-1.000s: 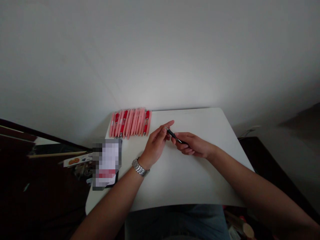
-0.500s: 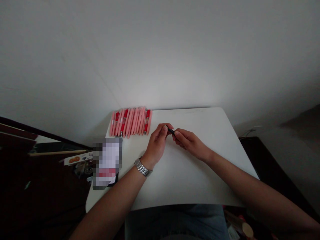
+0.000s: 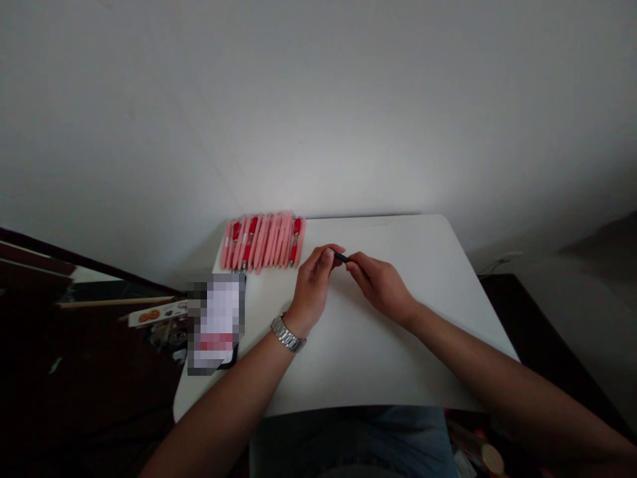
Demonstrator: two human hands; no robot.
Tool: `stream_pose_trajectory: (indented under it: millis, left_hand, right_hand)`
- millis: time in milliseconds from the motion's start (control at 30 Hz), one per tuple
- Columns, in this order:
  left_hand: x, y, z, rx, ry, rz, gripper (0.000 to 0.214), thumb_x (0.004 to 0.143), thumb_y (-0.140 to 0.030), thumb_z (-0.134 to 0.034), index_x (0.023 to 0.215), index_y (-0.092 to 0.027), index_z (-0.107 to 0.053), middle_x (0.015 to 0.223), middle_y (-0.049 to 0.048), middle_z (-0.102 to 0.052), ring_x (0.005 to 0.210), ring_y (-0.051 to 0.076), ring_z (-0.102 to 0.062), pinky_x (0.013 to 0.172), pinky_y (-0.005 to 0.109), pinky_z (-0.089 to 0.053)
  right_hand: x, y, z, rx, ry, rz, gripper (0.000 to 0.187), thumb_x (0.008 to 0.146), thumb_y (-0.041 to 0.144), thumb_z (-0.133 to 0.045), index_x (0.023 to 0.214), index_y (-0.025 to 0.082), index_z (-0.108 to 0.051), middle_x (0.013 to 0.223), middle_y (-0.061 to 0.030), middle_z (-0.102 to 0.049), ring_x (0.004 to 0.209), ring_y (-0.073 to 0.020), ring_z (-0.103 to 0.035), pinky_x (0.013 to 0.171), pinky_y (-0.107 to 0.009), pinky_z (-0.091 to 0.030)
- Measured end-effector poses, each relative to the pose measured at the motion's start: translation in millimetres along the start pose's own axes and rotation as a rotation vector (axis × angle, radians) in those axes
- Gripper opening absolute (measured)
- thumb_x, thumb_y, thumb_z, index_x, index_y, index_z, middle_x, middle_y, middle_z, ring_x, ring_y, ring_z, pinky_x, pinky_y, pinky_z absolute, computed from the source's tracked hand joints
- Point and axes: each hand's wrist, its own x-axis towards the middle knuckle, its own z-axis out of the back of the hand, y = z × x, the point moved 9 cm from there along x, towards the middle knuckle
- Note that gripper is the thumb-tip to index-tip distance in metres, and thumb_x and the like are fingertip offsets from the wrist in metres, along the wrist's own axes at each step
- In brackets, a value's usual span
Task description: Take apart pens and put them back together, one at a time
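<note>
A slim black pen [image 3: 342, 257] is held between my two hands over the middle of the white table [image 3: 348, 372]. My left hand [image 3: 316, 272], with a metal-band watch [image 3: 287, 333] on its wrist, pinches one end between thumb and fingers. My right hand [image 3: 381, 282] is closed round the other end, which its fingers hide. Only the short middle stretch of the pen shows. To the left of my hands, several pink and red pens [image 3: 263, 242] lie side by side in a row at the table's back left corner.
A phone [image 3: 219, 318] with a blurred-out screen lies at the table's left edge, below the row of pens. A pale wall [image 3: 318, 119] rises behind the table. Under the front edge are my legs [image 3: 393, 438], with a cylindrical object [image 3: 490, 458] lower right.
My right hand has shifted its grip and turned slightly, and a little more of the black pen shows between the hands. My left hand keeps its pinch.
</note>
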Motion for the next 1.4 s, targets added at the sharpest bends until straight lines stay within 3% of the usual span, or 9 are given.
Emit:
stream_pose_trajectory:
  millis: [433,633,833,933,1033,1200,1400]
  left_hand:
    - [0.8,0.1,2.3,0.109,0.065,0.037,0.035,0.094,-0.045,-0.067,0.118,-0.020,-0.073,0.108,0.0077,-0.074,0.098,0.018,-0.068,0.095,0.032,-0.053]
    - [3.5,-1.5,10.9,0.158,0.029,0.016,0.030,0.093,-0.043,-0.069,0.110,-0.019,-0.074,0.098,0.0058,-0.073,0.090,0.015,-0.068,0.088,0.029,-0.054]
    - [5.0,3.3,15.2,0.122,-0.014,0.036,0.028,0.092,-0.043,-0.070,0.106,-0.018,-0.072,0.094,0.0047,-0.072,0.085,0.014,-0.069,0.085,0.028,-0.056]
    - [6.3,2.6,14.1,0.126,-0.001,0.030,0.026,0.092,-0.042,-0.070,0.102,-0.018,-0.069,0.092,0.0036,-0.071,0.082,0.014,-0.069,0.082,0.028,-0.057]
    - [7.3,-2.2,10.7,0.239,0.052,-0.010,0.023,0.095,-0.041,-0.066,0.100,-0.019,-0.065,0.091,0.0030,-0.069,0.080,0.014,-0.070,0.080,0.028,-0.058]
    - [5.2,-13.8,1.0,0.559,0.177,-0.178,0.013,0.094,-0.030,-0.067,0.103,-0.021,-0.068,0.101,0.0048,-0.069,0.093,0.015,-0.068,0.087,0.029,-0.057]
    - [5.0,-15.9,3.0,0.649,0.169,-0.215,0.014,0.097,-0.032,-0.063,0.105,-0.022,-0.069,0.103,0.0040,-0.070,0.094,0.016,-0.068,0.087,0.030,-0.058]
  right_hand:
    - [1.8,-6.0,6.5,0.077,0.005,0.046,0.030,0.106,0.040,-0.043,0.114,0.022,-0.066,0.096,-0.0073,-0.073,0.085,-0.0204,-0.067,0.077,-0.031,-0.046]
    - [3.8,-4.0,8.5,0.012,-0.028,0.122,0.034,0.107,0.035,-0.041,0.126,0.020,-0.065,0.093,-0.0082,-0.072,0.085,-0.0214,-0.064,0.081,-0.035,-0.047]
    - [3.5,-1.9,11.6,-0.108,-0.094,0.234,0.028,0.106,0.030,-0.046,0.119,0.020,-0.068,0.095,-0.0087,-0.071,0.087,-0.0226,-0.061,0.081,-0.036,-0.048]
    - [3.2,-6.5,12.9,-0.145,-0.098,0.200,0.024,0.104,0.032,-0.051,0.117,0.021,-0.068,0.097,-0.0073,-0.069,0.080,-0.0189,-0.061,0.074,-0.032,-0.048]
    - [3.1,-10.8,13.7,-0.140,-0.090,0.165,0.022,0.103,0.033,-0.054,0.117,0.024,-0.068,0.100,-0.0056,-0.068,0.073,-0.0151,-0.061,0.068,-0.029,-0.047]
    - [3.6,-8.8,12.6,-0.145,-0.083,0.254,0.019,0.102,0.031,-0.057,0.115,0.024,-0.069,0.096,-0.0064,-0.069,0.086,-0.0195,-0.063,0.075,-0.031,-0.049]
    - [6.2,-10.4,15.7,-0.185,-0.077,0.249,0.027,0.104,0.033,-0.051,0.118,0.019,-0.069,0.091,-0.0089,-0.066,0.086,-0.0229,-0.061,0.078,-0.036,-0.049]
